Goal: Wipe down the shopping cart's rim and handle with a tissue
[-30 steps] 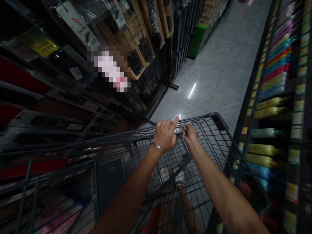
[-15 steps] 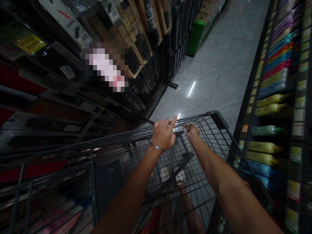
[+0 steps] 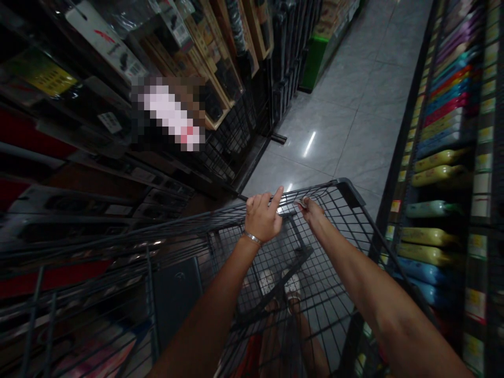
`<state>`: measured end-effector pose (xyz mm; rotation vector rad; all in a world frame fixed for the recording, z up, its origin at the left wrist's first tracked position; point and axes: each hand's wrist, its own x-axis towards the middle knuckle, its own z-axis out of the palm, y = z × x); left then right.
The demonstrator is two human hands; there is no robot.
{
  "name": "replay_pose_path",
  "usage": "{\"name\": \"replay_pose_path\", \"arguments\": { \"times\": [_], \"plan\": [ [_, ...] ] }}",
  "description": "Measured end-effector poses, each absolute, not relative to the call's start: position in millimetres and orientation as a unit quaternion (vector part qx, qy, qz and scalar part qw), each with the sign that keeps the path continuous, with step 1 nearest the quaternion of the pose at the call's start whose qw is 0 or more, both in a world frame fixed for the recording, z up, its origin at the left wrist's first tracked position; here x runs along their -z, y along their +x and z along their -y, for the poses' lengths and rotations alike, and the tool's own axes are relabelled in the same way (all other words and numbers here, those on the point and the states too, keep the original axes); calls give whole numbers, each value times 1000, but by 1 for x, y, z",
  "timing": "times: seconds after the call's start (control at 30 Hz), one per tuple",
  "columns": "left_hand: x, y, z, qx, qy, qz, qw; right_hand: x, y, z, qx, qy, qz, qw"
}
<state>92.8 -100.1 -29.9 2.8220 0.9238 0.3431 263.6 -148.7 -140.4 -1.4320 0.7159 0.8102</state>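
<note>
A dark wire shopping cart (image 3: 346, 191) spans the lower middle of the view. My left hand (image 3: 263, 216), with a silver bracelet at the wrist, rests on its rim; several fingers curl over the wire while the index finger points out. Just to the right, my right hand (image 3: 311, 210) pinches a small, pale, crumpled-looking thing (image 3: 301, 202) above the cart's mesh. What that thing is cannot be made out. The two hands are apart.
Packaged goods (image 3: 212, 68) hang on a dark rack at the left. Shelves with colourful packs (image 3: 435, 175) line the right. Grey tiled floor (image 3: 334, 110) lies between, with a green display box (image 3: 315, 60) farther up. White shoes (image 3: 292, 286) show through the mesh.
My left hand has shifted very slightly left on the rim. My right hand has tilted a little, and the small pale thing between its fingers shows more.
</note>
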Motion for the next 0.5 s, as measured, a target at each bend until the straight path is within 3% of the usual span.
{"name": "replay_pose_path", "arguments": {
  "times": [0.3,0.5],
  "plan": [
    [30,94,99,-127,938,-317,57,112,254,156,-377,-578,-239,683],
    [34,95,98,-145,938,-313,35,120,246,150,-354,-587,-255,682]
  ]
}}
